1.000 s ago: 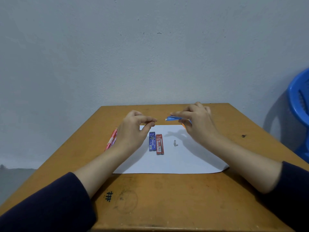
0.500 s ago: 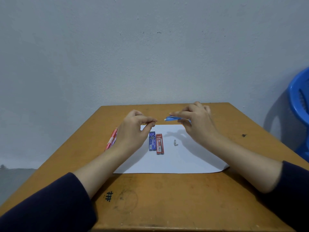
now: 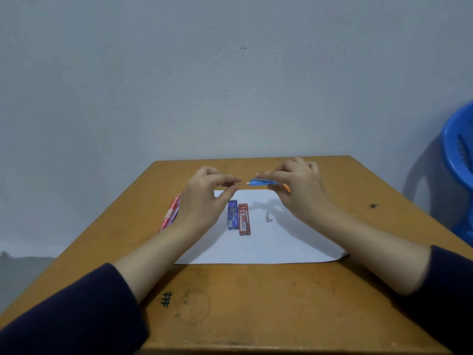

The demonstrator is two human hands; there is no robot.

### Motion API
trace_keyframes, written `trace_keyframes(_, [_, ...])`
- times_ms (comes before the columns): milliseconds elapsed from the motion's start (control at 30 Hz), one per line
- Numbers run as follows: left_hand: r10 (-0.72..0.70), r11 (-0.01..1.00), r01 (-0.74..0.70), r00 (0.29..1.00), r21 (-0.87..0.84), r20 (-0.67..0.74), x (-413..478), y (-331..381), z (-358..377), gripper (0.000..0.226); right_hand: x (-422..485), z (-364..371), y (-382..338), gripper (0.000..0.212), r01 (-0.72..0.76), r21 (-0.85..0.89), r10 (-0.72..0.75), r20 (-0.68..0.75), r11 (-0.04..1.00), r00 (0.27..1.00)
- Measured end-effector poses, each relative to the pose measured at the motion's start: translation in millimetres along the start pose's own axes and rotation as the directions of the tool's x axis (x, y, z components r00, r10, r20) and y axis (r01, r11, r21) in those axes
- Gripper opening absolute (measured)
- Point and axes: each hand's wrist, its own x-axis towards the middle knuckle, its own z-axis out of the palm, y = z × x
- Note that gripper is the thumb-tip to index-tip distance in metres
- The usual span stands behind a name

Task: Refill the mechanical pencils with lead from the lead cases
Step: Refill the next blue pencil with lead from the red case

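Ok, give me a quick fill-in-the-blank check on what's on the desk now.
The right hand grips a ____ mechanical pencil.
The red lead case lies immediately ____ of the blue lead case.
Both cases rest on a ____ sheet of paper.
Missing: blue; right; white.

Blue pencil (image 3: 260, 182) level — lead cases (image 3: 233, 215) flat.

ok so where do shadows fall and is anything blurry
Head view: dim light, no glare; the right hand throws a soft shadow on the white paper, the blue chair one on the wall; the lead pinched by the left hand barely resolves.
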Motion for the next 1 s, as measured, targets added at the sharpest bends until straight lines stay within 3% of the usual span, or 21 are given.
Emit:
trace_keyframes(133, [0.032,0.998,-0.033,0.999,-0.051,-0.022,-1,4,-2,0.029,0,-3,-5,0.036,-0.070,0.045,0.066,0.085,0.997,0.994])
trace_keyframes(300, [-0.034,0.982,0.017,0.996,-0.189,-0.086,-1,7,-2,0.043,0,-2,-13,0.035,-0.195,0.138,0.168,0.188,0.971,0.968])
trace_keyframes(533, [-0.038,0.977,0.003,0.987,-0.214,-0.159,-2,10,-2,0.059,-1,-13,-27,0.035,-0.299,0.280,0.224,0.269,0.913,0.937])
trace_keyframes(867, [-0.019,0.983,-0.012,0.985,-0.181,-0.169,-2,10,0,0.039,-2,-17,-34,0.035,-0.368,0.336,0.269,0.307,0.867,0.913])
trace_keyframes(1000, [-0.108,0.967,0.078,0.987,-0.242,-0.115,-3,14,1,0.030,-3,-16,-35,0.035,-0.391,0.389,0.287,0.299,0.835,0.910])
